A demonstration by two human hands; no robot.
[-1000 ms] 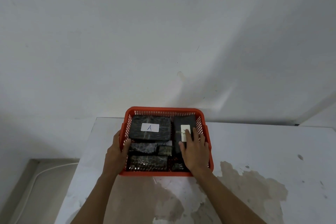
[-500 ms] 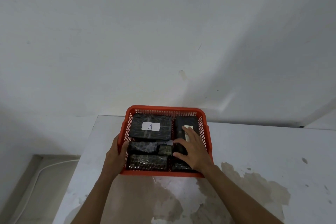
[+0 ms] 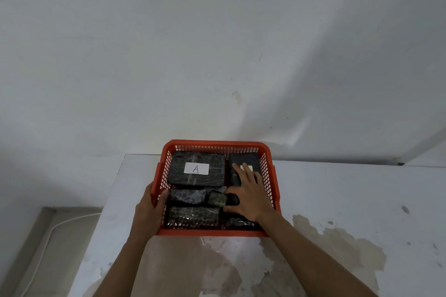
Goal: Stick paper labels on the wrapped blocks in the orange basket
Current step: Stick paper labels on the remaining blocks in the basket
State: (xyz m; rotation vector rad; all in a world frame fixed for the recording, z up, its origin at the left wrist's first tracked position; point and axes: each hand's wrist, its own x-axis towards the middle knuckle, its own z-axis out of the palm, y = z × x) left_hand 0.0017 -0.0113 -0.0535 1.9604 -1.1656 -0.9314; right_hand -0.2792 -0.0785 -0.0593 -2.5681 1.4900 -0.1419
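An orange basket (image 3: 217, 145) stands on the white table against the wall and holds several dark wrapped blocks. The large block (image 3: 178, 171) at the back left carries a white paper label (image 3: 196, 168) marked "A". My left hand (image 3: 150, 207) grips the basket's left rim. My right hand (image 3: 248, 194) lies inside the basket on the tall block (image 3: 243, 160) at the back right, fingers spread, covering most of a white label (image 3: 249, 167). Its thumb touches a small block (image 3: 217, 199) in the middle. Two more blocks (image 3: 193, 216) lie along the front.
The table top (image 3: 350, 200) has worn brownish patches near its front. A white wall rises right behind the basket. Left of the table there is a drop to a grey floor with a white cable (image 3: 48, 236).
My right hand has slid back from the label on the back right block, and its thumb has swung left toward the small middle block. My left hand stays on the rim.
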